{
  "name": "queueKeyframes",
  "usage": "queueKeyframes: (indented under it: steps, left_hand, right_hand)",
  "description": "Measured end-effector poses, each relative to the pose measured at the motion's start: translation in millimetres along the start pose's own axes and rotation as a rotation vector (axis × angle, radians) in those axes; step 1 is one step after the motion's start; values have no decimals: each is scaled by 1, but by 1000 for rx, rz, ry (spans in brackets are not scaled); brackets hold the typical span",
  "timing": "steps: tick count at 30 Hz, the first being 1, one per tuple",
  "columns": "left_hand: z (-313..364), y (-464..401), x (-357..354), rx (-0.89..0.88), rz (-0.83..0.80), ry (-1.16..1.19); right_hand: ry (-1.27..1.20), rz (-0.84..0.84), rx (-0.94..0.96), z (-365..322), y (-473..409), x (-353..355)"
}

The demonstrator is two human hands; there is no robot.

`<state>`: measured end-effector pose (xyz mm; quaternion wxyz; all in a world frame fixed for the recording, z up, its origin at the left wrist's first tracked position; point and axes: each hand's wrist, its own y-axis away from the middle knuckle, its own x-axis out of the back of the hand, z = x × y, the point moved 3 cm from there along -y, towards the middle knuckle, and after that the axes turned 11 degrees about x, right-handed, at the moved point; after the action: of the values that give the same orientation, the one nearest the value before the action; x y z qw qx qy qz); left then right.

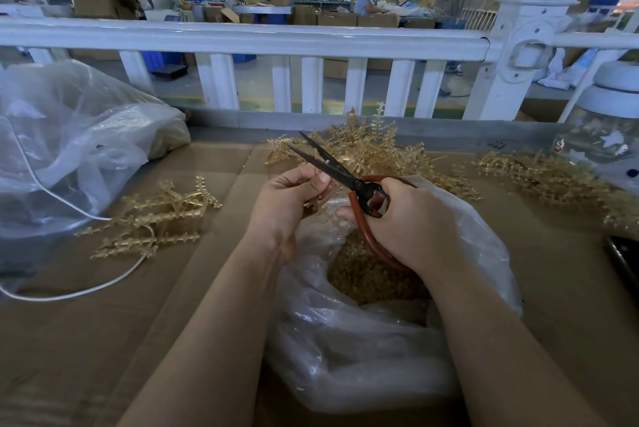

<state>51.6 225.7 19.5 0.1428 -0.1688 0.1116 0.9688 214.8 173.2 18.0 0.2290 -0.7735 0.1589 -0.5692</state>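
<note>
both above the bag [480, 222] rim: right grip [408, 219] holds scissors [332, 167], left grip [287, 198] pinches sprue [326, 214].

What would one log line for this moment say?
left hand: pinches tan sprig | right hand: grips scissors, blades open | clear bag: beneath hands, holds tan bits

The person's left arm [221, 305] and right arm [484, 323] are showing bare. The left hand [288, 198] and right hand [411, 222] are bare too, with short nails showing.
</note>
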Motion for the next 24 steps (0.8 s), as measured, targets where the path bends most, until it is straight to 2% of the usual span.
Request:
queueKeyframes:
  steps: [17, 24]
  left_hand:
    - [3, 5, 1, 4, -6, -8]
    - [2, 4, 2, 2, 101, 9]
  right_hand:
    - [-71, -8, 7, -3, -2, -3]
    - [-41, -24, 15, -2, -1, -2]
